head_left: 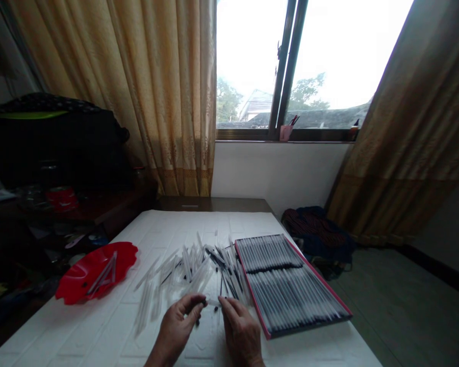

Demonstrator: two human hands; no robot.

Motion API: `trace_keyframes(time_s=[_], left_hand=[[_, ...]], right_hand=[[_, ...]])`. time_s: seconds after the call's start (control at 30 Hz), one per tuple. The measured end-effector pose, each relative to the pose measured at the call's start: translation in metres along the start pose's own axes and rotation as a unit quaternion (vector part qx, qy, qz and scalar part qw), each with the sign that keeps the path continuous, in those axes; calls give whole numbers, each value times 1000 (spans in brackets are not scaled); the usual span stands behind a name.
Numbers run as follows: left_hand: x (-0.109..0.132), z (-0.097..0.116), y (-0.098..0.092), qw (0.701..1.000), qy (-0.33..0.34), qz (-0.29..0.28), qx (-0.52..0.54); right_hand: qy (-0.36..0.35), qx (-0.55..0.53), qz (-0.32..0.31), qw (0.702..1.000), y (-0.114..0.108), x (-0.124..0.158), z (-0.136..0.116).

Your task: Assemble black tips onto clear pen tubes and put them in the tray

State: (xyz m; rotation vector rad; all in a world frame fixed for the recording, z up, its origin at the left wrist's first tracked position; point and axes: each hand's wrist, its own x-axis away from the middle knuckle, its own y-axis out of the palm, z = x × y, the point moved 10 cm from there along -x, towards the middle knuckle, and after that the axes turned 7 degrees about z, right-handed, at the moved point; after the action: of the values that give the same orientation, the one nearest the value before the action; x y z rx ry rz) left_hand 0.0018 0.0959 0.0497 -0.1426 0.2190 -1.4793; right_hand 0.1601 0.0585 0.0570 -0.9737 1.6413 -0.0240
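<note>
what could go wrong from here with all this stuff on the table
The red-edged tray sits right at the edge of the white table, so a nudge from the nearby right hand might tip it and scatter its rows.

The pale piece between the right hand and left hand is small and could slip into the loose tubes.

Small dark bits lying by the hands might get brushed away.

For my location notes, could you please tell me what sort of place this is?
Probably a room in a home: long gold curtains hang beside a window, and a red dish sits on the white table.
</note>
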Motion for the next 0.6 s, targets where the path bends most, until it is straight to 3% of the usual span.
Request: trace_keyframes(time_s=[0.6], left_hand=[[6, 27, -7, 959, 105, -13, -264]], right_hand=[[-24, 14, -31, 999, 6, 0, -7]])
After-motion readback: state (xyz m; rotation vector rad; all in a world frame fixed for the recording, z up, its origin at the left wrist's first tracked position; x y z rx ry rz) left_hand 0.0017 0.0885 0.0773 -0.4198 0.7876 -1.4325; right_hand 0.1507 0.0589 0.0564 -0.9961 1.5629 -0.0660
